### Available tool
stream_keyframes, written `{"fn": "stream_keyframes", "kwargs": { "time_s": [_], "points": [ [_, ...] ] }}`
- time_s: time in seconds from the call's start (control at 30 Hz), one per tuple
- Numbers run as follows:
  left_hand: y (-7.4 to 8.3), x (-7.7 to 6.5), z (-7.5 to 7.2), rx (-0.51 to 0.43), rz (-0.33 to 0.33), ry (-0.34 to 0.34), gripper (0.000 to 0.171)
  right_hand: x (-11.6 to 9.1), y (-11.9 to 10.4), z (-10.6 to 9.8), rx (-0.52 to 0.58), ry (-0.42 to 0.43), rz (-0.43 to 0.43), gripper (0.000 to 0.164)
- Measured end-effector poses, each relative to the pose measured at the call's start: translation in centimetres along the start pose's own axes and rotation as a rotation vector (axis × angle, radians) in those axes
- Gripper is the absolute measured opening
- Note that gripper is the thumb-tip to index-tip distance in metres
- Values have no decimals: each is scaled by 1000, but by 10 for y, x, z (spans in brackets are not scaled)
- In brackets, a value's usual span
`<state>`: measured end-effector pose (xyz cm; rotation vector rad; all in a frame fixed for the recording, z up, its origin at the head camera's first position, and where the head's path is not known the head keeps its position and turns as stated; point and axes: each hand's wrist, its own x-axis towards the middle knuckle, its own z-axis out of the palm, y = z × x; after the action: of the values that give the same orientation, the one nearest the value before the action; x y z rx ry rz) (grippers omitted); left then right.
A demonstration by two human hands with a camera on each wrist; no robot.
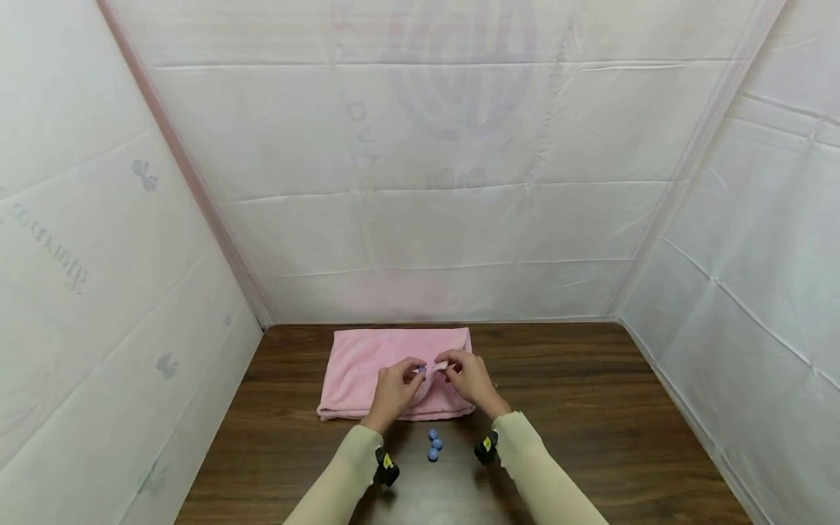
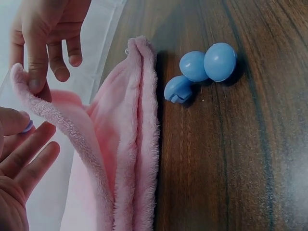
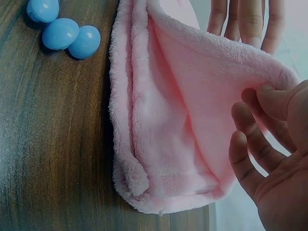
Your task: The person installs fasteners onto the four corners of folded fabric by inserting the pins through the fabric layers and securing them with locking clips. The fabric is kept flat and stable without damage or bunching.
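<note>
Pink cloth (image 1: 367,356), nine-to-three lengthwise, is pinched at a lifted edge (image 3: 226,53) by the right hand (image 1: 469,376), a bluish piece (image 1: 422,370) being pinched at nine o'clock from it by the left hand (image 1: 395,386).

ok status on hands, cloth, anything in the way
Left hand pinches small blue piece. Right hand pinches pink cloth, edge lifted. Three blue pieces on table, apart from cloth; nothing seen blocking.
</note>
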<state>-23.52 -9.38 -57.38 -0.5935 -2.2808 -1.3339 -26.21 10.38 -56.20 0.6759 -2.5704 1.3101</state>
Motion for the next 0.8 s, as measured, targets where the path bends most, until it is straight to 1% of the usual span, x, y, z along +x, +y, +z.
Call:
{"fn": "stream_keyframes", "kwargs": {
  "time_s": [0.13, 0.5, 0.7, 0.8],
  "points": [
    [1, 1, 1, 6, -17, -1, 16, 0, 0, 1, -3, 0, 0, 30],
    [1, 3, 2, 35, 16, 1, 16, 2, 1, 2, -10, 6, 12, 30],
    [1, 3, 2, 29, 7, 2, 17, 1, 2, 2, -15, 3, 3, 31],
    [0, 4, 2, 25, 2, -11, 16, 1, 2, 2, -16, 2, -8, 30]
  ]
}}
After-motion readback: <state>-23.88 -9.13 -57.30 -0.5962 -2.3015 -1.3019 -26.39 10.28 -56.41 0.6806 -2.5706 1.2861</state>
